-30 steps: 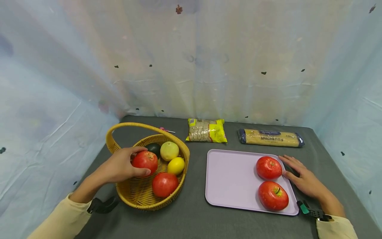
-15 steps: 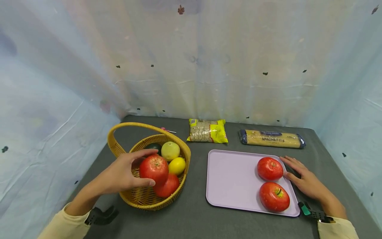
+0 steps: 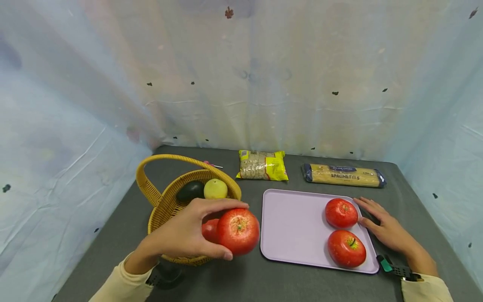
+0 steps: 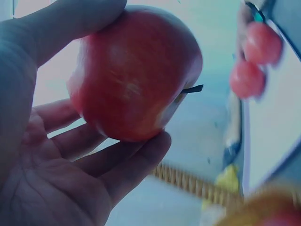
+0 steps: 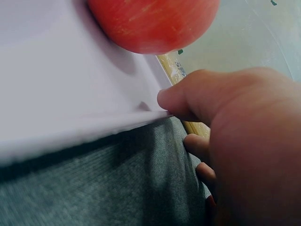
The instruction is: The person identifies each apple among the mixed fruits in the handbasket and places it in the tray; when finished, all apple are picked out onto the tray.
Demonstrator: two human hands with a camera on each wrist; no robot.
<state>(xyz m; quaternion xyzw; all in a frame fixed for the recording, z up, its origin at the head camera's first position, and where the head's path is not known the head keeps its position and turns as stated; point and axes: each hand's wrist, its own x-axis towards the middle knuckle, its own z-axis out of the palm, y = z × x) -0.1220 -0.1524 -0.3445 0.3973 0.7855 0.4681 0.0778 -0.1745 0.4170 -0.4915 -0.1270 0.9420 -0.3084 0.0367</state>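
My left hand [image 3: 192, 230] grips a red apple [image 3: 239, 231] between thumb and fingers, in the air between basket and tray; the left wrist view shows its dark stem. Behind it, the yellow wicker basket [image 3: 160, 214] holds a dark green oval fruit [image 3: 190, 191], a pale yellow-green round fruit [image 3: 215, 189] and a mostly covered red fruit [image 3: 209, 230]. My right hand [image 3: 386, 228] rests at the right side of a lilac tray [image 3: 294, 226], fingers stretched out, thumb [image 5: 171, 100] touching the rim. Two red apples, one farther back [image 3: 341, 213] and one nearer [image 3: 346, 248], lie on the tray.
At the back of the grey table [image 3: 286, 281] lie a yellow bag [image 3: 262, 165] and a spaghetti pack [image 3: 343, 175]. A small pink-handled tool [image 3: 213, 164] lies behind the basket, whose tall handle [image 3: 185, 158] arches over it. Pale curtains stand around the table.
My left hand has lifted the apple out of the basket and carried it rightward, past the basket's front right rim. The lemon is now hidden behind that hand. My right hand stays in place.
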